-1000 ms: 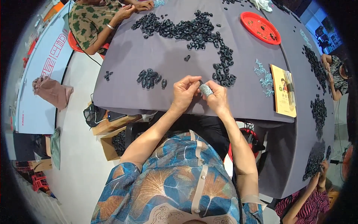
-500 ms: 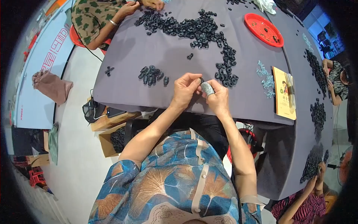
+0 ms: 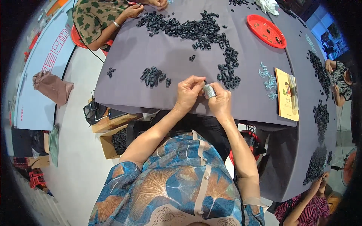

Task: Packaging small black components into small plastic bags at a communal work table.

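Over the front edge of the grey cloth-covered table (image 3: 181,96), my two hands meet. My left hand (image 3: 187,92) pinches a small black plastic piece (image 3: 205,83), mostly hidden by the fingers. My right hand (image 3: 220,100) closes against the same piece from the other side, a silvery-grey wrap (image 3: 209,91) around one of its digits. Left of my hands sits a small pile of black oval pieces (image 3: 152,76), with a single one (image 3: 168,82) beside it. A larger heap of such pieces (image 3: 200,32) stretches across the far table and down toward my right hand.
A red tray (image 3: 260,23) holding a few pieces lies at the far right. Nearer are scattered small clear bits (image 3: 268,81) and a yellow booklet (image 3: 287,94). One person (image 3: 100,22) works at the far left, others at the right table. An open carton (image 3: 109,145) stands below.
My hands stay together at nearly the same place; the fingers and wrists have turned slightly around the black piece. At the far left, the other person's hands have shifted a little.
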Demonstrator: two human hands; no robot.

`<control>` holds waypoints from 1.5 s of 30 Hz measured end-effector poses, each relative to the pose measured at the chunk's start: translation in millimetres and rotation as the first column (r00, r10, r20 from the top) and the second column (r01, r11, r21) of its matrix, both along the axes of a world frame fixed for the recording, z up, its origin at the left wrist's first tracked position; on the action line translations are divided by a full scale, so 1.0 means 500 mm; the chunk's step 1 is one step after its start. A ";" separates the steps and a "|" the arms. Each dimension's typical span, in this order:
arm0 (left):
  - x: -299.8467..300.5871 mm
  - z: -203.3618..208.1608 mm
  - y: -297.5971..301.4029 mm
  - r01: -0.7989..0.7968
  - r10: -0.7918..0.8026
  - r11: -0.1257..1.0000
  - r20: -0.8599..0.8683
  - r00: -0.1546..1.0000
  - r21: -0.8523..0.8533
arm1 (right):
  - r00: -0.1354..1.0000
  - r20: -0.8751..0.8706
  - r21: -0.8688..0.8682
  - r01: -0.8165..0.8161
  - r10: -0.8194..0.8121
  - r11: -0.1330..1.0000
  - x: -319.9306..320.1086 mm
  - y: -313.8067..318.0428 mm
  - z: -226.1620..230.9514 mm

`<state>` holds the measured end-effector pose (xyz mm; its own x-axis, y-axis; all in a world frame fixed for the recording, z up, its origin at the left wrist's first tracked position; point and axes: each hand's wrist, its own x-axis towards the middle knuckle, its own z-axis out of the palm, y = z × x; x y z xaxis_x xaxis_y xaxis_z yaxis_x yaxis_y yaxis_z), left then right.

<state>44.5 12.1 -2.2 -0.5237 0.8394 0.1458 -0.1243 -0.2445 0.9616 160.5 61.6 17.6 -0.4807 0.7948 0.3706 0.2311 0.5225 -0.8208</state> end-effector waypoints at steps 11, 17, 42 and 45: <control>-0.026 0.011 0.003 0.211 -0.203 0.977 0.178 0.963 -0.023 | 0.998 0.015 -0.330 -0.056 0.064 0.942 0.003 0.008 0.015; -0.032 0.006 0.002 0.195 -0.199 0.980 0.231 0.952 0.040 | 0.992 -0.026 -0.371 -0.125 0.125 0.920 0.005 0.014 0.018; -0.044 0.017 -0.001 0.299 -0.291 0.954 0.258 0.921 0.007 | 0.966 -0.227 -0.407 -0.212 0.126 0.888 0.003 0.003 0.017; -0.044 0.018 0.000 0.343 -0.339 0.939 0.287 0.896 0.035 | 0.945 -0.255 -0.351 -0.288 0.205 0.891 0.006 0.009 0.006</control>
<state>22.3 12.0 6.8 -0.2219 0.9749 0.0183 -0.4661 -0.1225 0.8762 163.5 66.0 20.5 -0.6256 0.7597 0.1771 -0.0592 0.1802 -0.9818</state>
